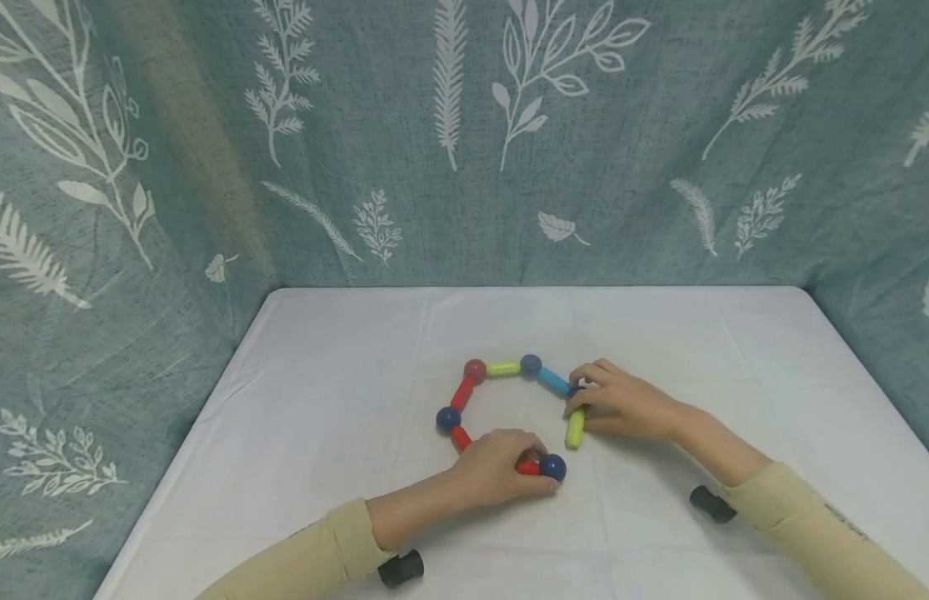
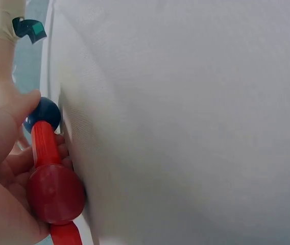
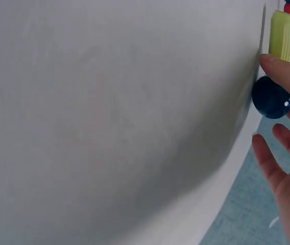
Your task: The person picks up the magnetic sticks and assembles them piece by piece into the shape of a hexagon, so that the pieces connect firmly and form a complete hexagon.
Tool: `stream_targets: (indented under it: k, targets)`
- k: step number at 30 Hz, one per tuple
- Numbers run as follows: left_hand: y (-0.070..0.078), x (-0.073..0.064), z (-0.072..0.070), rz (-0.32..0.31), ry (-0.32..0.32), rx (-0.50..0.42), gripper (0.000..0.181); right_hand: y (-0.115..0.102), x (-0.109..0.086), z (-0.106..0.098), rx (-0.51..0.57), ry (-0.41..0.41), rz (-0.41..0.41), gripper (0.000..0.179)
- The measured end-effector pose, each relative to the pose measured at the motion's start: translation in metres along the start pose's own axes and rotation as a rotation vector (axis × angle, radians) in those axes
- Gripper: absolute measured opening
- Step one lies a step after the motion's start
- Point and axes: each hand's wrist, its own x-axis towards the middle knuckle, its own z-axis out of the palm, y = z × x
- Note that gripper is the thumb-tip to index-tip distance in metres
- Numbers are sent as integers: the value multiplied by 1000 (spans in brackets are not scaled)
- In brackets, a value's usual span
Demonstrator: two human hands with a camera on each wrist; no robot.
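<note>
Rods and balls that look like a magnetic building set form a ring with a gap at its front right. My left hand [image 1: 497, 471] grips the red rod [image 2: 45, 145] at one end of the chain, with the thumb on the blue ball [image 1: 552, 467] at its tip. A dark red ball [image 2: 56, 194] joins that rod to another red rod [image 1: 460, 439]. At the other end, my right hand [image 1: 625, 404] pinches the yellow-green rod [image 1: 575, 429] near the dark blue ball [image 3: 271, 97]. This rod's free end points toward the left hand's ball, a short space apart.
The ring's far side has a red ball [image 1: 475, 371], a yellow-green rod [image 1: 503, 368], a blue ball [image 1: 531, 365] and a light blue rod [image 1: 554, 382]. Another blue ball [image 1: 448, 419] is at left. A white cloth covers the table [image 1: 344, 350]; a leaf-patterned curtain [image 1: 404, 125] hangs behind.
</note>
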Motion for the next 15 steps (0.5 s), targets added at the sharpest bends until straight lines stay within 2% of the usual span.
stream_targets:
  k: [6,15]
  targets:
    - [-1,2,1,-7,5,-18,39,-9,1,3,156,-49,92,20]
    - [1,2,0,-32,-8,-31,39,-17,2,7,171,-28,89,19]
